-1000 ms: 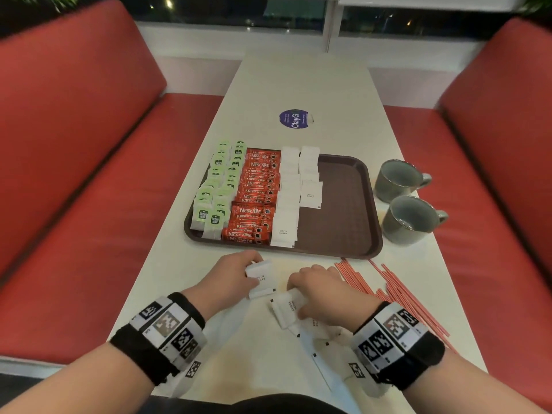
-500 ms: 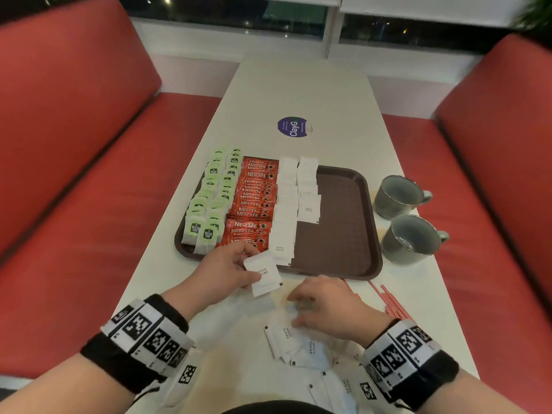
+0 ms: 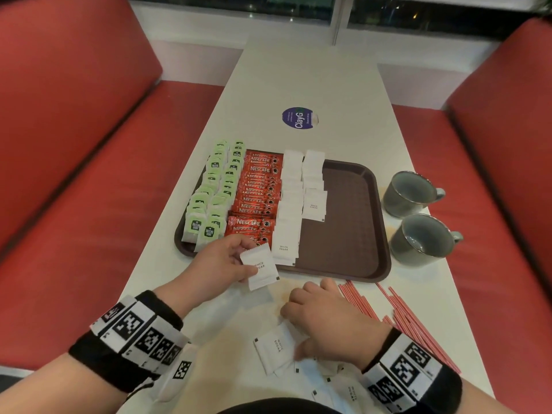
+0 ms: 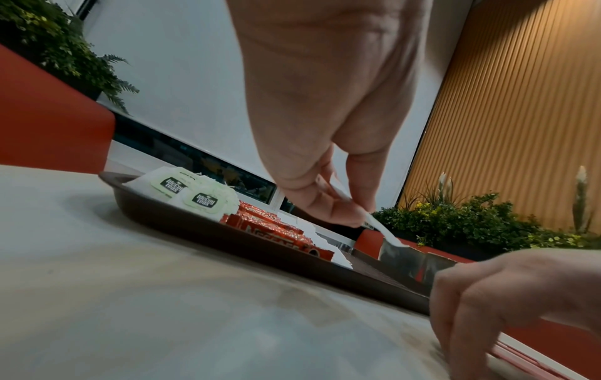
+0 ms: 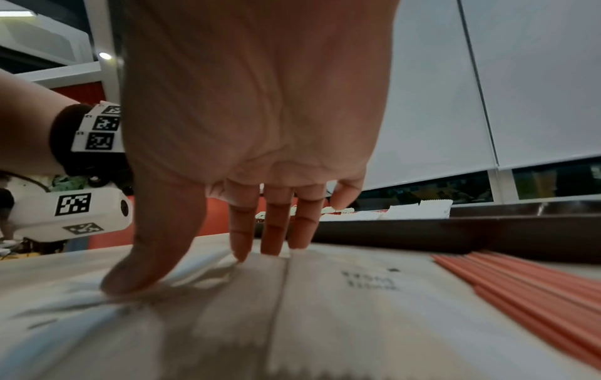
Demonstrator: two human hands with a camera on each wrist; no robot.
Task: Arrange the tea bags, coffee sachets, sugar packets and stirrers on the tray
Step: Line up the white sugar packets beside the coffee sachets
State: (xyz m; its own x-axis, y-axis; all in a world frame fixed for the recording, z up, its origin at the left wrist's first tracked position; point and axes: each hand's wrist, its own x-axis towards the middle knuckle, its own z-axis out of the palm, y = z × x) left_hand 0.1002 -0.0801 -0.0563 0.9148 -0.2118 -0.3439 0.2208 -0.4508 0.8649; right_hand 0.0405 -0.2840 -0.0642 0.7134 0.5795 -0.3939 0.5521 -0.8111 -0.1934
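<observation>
Sugar packet (image 3: 259, 266) pinched in left hand (image 3: 219, 261) near the tray (image 3: 343, 234); right hand (image 3: 331, 321) fingers spread flat on loose packets (image 3: 273, 351). White worktop (image 3: 313, 85), red booth seats (image 3: 74, 144).

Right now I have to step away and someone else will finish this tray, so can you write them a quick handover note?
Left hand pinches one white sugar packet just short of the tray's near edge.
Right hand rests fingertips on the loose sugar packets on the table; it grips nothing.
Done: tea bags, coffee sachets and two sugar columns are lined up on the tray's left half; the second sugar column is short.
Left: place the held packet, move the remaining loose sugar, then the red stirrers, all on the table to the right.
</observation>
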